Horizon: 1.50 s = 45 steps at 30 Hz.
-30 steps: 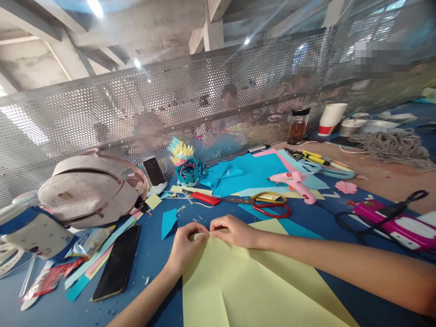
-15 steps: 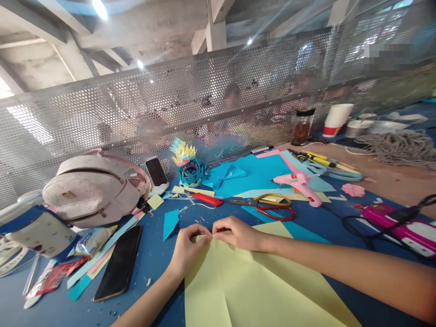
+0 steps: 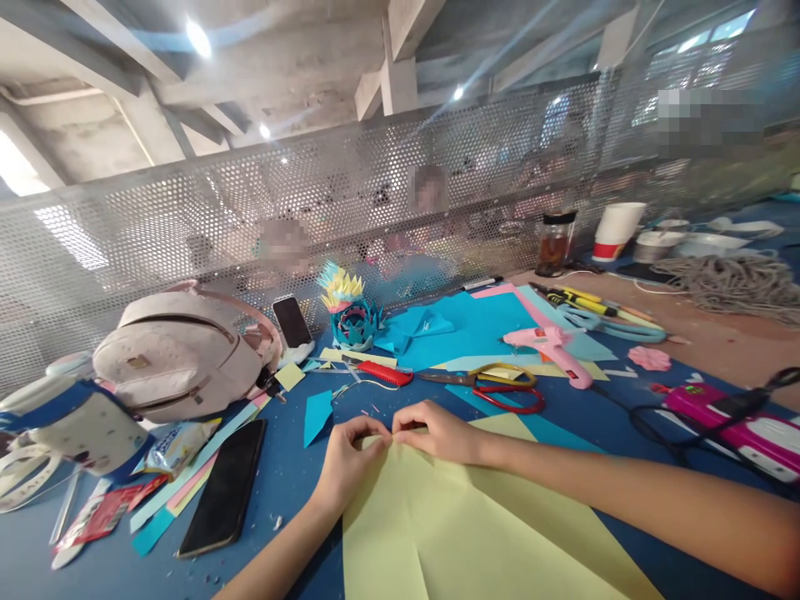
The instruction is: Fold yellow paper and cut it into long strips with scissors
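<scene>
far left: patterned pouch (image 3: 75, 429) and pale backpack (image 3: 181, 354), both closed, contents not visible
left of centre: black phone (image 3: 226, 486) face down on the blue table (image 3: 287, 492), coloured paper strips beside it; second phone (image 3: 292, 322) propped against the mesh
left hand (image 3: 350, 458): fingertips pinched shut on the top point of the yellow paper (image 3: 450, 533)
right hand (image 3: 441, 432): fingertips pinched on the same point, touching the left hand's
yellow paper: flat on the table directly in front of the person, far end under both hands
progress: sheet shows creases running down from the point, sides look folded in; the tip is being pressed; shape looks early, most folding left, judging from the flat sheet
centre back: finished-looking blue and yellow paper flower (image 3: 350, 312), blue sheets behind
right of centre: scissors (image 3: 493, 385), pink glue gun (image 3: 553, 350), well apart from the hands
far right back: jar (image 3: 553, 242) with dark liquid; white cup (image 3: 616, 229), contents not visible; grey cord pile (image 3: 731, 283)
</scene>
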{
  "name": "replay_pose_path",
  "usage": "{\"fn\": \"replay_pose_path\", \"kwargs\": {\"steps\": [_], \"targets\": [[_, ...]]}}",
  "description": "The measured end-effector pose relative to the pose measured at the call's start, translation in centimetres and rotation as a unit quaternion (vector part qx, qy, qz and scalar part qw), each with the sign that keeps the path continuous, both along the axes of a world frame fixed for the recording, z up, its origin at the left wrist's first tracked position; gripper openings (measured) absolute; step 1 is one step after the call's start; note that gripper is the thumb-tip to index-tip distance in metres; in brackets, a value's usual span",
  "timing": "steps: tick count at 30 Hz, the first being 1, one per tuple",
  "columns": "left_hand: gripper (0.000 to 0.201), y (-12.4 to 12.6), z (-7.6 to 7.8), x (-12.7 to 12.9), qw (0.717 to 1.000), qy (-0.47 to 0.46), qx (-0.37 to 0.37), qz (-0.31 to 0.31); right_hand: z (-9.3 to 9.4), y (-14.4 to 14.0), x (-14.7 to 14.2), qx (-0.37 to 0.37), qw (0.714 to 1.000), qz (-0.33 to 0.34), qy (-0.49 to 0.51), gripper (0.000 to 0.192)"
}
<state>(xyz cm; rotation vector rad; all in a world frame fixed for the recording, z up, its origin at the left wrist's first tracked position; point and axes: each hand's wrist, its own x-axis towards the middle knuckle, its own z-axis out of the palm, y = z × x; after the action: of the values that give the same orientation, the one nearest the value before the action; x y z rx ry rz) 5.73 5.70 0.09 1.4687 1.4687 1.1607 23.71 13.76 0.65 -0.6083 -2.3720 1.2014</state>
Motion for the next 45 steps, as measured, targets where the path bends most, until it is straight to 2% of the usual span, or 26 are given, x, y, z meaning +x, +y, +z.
{"fn": "replay_pose_path", "kwargs": {"steps": [8,14,21,25,29,32,34,36,40,45], "targets": [[0.013,0.4,-0.4,-0.6,1.000,0.013,-0.021,-0.008,0.3,0.0,0.3,0.003,1.000,-0.019,-0.015,0.018],[0.021,0.5,-1.2,-1.0,0.999,0.009,-0.028,0.017,0.0,0.4,0.4,-0.043,0.998,-0.032,-0.011,0.018],[0.021,0.5,-0.5,-1.1,1.000,0.003,-0.030,-0.001,-0.5,0.7,0.2,-0.069,0.997,-0.032,0.016,0.016],[0.037,0.5,-0.3,-1.9,0.999,0.006,-0.035,-0.002,-0.1,1.0,0.6,-0.007,0.999,-0.048,-0.004,0.015],[0.033,0.4,-0.9,-3.3,0.998,0.042,-0.028,0.039,0.4,0.5,1.2,0.172,0.978,-0.108,-0.043,0.018],[0.032,0.4,-1.7,-4.1,0.985,0.155,0.003,0.075,0.0,-0.7,1.5,0.268,0.956,-0.083,-0.083,0.055],[0.034,0.4,-2.1,-4.4,0.971,0.221,0.024,0.092,-0.6,-1.5,1.6,0.267,0.953,-0.040,-0.137,0.072],[0.030,0.4,-2.4,-4.4,0.961,0.261,0.035,0.089,-1.3,-1.9,1.7,0.249,0.951,-0.010,-0.186,0.078],[0.022,0.3,-2.5,-4.3,0.947,0.311,0.050,0.069,-1.8,-1.8,1.7,0.245,0.948,-0.001,-0.203,0.076],[0.027,0.4,-2.3,-4.4,0.950,0.301,0.057,0.062,-2.0,-1.4,1.7,0.257,0.947,0.002,-0.194,0.077]]}}
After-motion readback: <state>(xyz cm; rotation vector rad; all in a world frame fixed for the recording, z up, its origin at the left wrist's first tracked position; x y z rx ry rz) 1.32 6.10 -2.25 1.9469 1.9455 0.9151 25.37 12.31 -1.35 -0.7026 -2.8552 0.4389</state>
